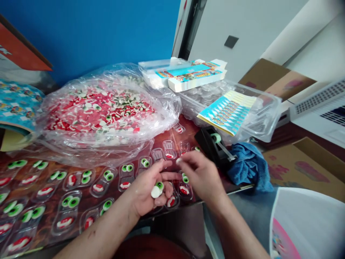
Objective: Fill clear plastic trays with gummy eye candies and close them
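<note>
Cradling two eyeball candies (157,189) in the upturned left hand (147,192), fingers loosely curled under and around them. Lying side by side and touching in the palm, the pair's long axis running from lower left to upper right, toward the fingertips. Showing a plain white dome on the lower one and a green iris with a dark pupil on the upper one, facing up at the camera. Hovering just beyond the left fingertips with the right hand (199,174), thumb and forefinger drawn narrow together; being too blurred to tell whether anything sits between them. Working just above clear blister trays (72,201) of eye and mouth candies on the table (188,131), near a black tape dispenser (211,145).
</note>
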### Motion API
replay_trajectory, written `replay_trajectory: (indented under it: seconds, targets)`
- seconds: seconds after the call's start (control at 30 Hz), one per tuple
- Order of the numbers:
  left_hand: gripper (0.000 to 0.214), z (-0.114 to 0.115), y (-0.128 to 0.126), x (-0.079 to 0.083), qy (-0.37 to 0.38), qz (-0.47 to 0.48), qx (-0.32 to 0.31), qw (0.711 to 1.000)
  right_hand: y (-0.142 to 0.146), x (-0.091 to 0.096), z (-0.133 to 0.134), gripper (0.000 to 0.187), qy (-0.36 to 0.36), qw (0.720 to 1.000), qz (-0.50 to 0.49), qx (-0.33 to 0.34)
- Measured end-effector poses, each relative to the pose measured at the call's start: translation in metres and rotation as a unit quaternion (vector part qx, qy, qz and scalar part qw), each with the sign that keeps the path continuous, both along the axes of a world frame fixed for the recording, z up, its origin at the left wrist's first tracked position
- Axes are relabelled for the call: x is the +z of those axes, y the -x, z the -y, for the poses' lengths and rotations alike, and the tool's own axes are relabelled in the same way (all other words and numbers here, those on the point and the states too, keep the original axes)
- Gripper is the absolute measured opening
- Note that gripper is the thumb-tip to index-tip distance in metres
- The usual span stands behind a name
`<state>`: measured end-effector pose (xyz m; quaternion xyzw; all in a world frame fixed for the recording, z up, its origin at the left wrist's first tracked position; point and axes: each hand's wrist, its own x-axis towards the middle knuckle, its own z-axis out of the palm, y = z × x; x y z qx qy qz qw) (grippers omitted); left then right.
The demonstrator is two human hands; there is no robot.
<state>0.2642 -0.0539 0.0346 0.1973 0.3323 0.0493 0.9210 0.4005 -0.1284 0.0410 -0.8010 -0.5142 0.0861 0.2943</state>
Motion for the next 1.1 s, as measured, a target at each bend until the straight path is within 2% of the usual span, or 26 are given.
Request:
replay_trajectory:
  seconds: [0.07,0.13,0.27,0.37,0.4,0.47,0.53,0.6,0.7,0.87,1.0,1.1]
  targets:
    - [0.028,-0.005,0.000,0.004,0.009,-0.043,0.060,0.997,-0.024,0.000,-0.013,0.012,0.072,0.985,0.145,-0.063]
    - [0.023,-0.010,0.000,0.008,0.018,-0.077,0.120,0.990,-0.040,-0.004,-0.030,0.014,0.124,0.967,0.211,-0.065]
    - [0.022,-0.016,0.005,0.012,0.035,-0.070,0.178,0.981,-0.048,-0.015,-0.054,0.019,0.164,0.961,0.223,-0.023]
    - [0.025,-0.018,0.009,0.013,0.042,-0.053,0.191,0.979,-0.042,-0.010,-0.053,0.020,0.181,0.960,0.213,0.005]
    - [0.027,-0.018,0.010,0.014,0.043,-0.048,0.190,0.980,-0.038,-0.005,-0.049,0.021,0.173,0.963,0.208,0.010]
    - [0.030,-0.019,0.010,0.014,0.046,-0.033,0.184,0.981,-0.026,0.007,-0.036,0.023,0.108,0.977,0.177,0.041]
    - [0.033,-0.019,0.008,0.014,0.050,-0.009,0.179,0.983,-0.008,0.016,-0.022,0.020,0.003,0.986,0.115,0.123]
    - [0.034,-0.017,0.006,0.014,0.052,0.012,0.177,0.983,0.013,0.019,-0.011,0.014,-0.067,0.972,0.058,0.217]
    - [0.034,-0.012,0.004,0.013,0.051,0.008,0.182,0.982,0.039,0.015,-0.002,0.015,-0.066,0.960,0.034,0.270]
    - [0.030,-0.001,0.006,0.009,0.046,-0.010,0.179,0.983,0.050,0.009,0.002,0.021,-0.050,0.961,-0.050,0.269]
    - [0.027,0.004,0.006,0.006,0.032,-0.016,0.163,0.986,0.049,0.009,0.004,0.013,-0.002,0.969,-0.081,0.233]
    - [0.026,0.006,0.006,0.003,0.030,0.002,0.150,0.988,0.046,0.007,0.004,0.013,-0.024,0.981,-0.073,0.179]
